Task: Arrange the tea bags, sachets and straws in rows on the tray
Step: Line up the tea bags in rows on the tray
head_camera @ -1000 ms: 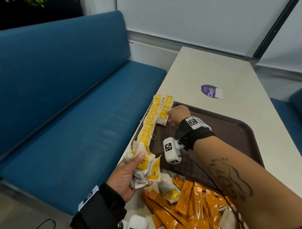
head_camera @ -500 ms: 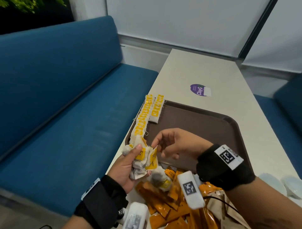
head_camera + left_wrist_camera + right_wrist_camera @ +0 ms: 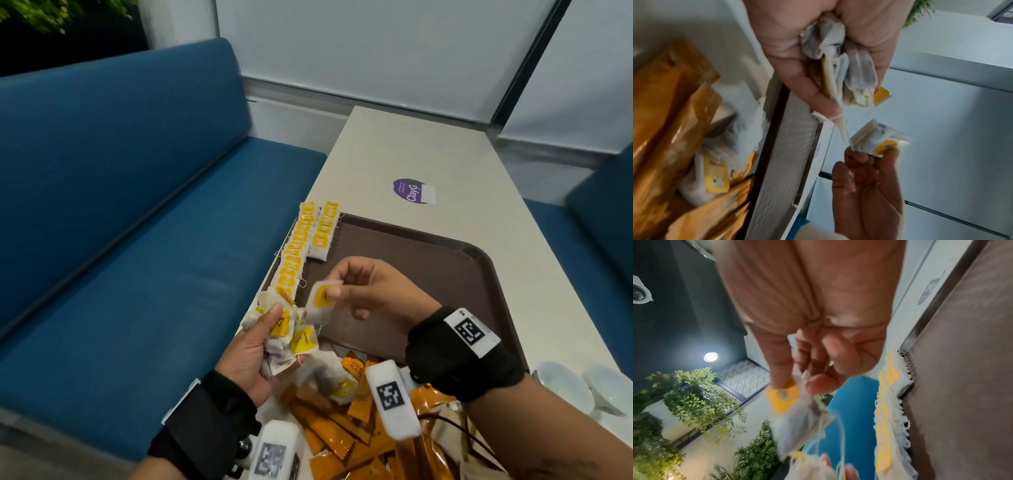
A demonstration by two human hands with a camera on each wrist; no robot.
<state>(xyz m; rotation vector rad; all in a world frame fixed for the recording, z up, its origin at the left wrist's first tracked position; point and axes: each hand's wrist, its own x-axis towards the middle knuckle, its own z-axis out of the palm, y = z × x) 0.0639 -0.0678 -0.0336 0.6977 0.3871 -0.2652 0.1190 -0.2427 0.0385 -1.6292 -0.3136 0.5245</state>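
Right hand (image 3: 373, 294) raised over brown plastic tray (image 3: 479, 274), pinching one yellow-tagged white tea bag (image 3: 320, 296) | left hand (image 3: 253, 353) clutching bunch of tea bags (image 3: 287, 337) at bench edge | left wrist view: string links both.

Booth seating by a pale wall

A blue padded bench (image 3: 137, 205) runs along the cream table (image 3: 428, 154); white panelled walls (image 3: 376, 44) rise behind, green hanging plants (image 3: 694, 394) trail near a round ceiling lamp (image 3: 710, 356).
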